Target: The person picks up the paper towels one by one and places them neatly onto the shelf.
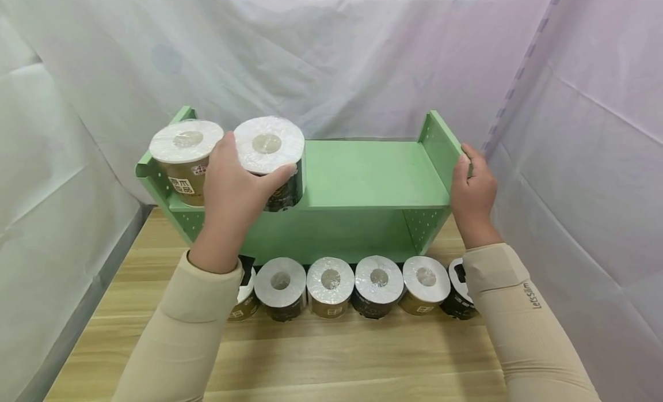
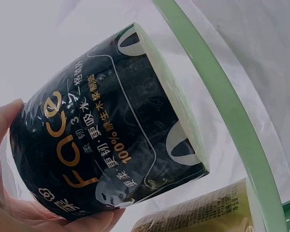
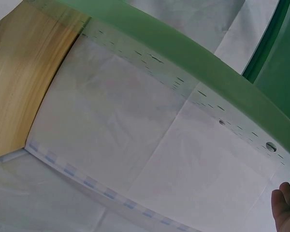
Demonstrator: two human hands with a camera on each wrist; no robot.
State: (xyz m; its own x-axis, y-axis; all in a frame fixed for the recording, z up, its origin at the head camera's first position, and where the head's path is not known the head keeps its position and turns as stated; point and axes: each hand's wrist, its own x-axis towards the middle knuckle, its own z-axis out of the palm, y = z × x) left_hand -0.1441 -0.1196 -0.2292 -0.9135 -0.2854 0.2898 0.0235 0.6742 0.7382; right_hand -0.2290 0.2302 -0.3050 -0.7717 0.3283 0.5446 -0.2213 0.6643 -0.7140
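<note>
presently, the left hand [image 1: 234,186] clasps the black-wrapped toilet roll [image 1: 277,159] at the green shelf [image 1: 373,174] between both hands; the right hand [image 1: 473,189] grips the end panel [image 1: 437,151]; likely step: loading; next: seat roll, then release

A black-wrapped paper roll [image 1: 274,161], white end up, is held near the front of a green shelf [image 1: 370,174] with perforated sides.

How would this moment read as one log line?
left hand: holds dark-wrapped roll | right hand: grips right panel of green shelf | shelf's left end: brown-wrapped roll | table: row of rolls
</note>
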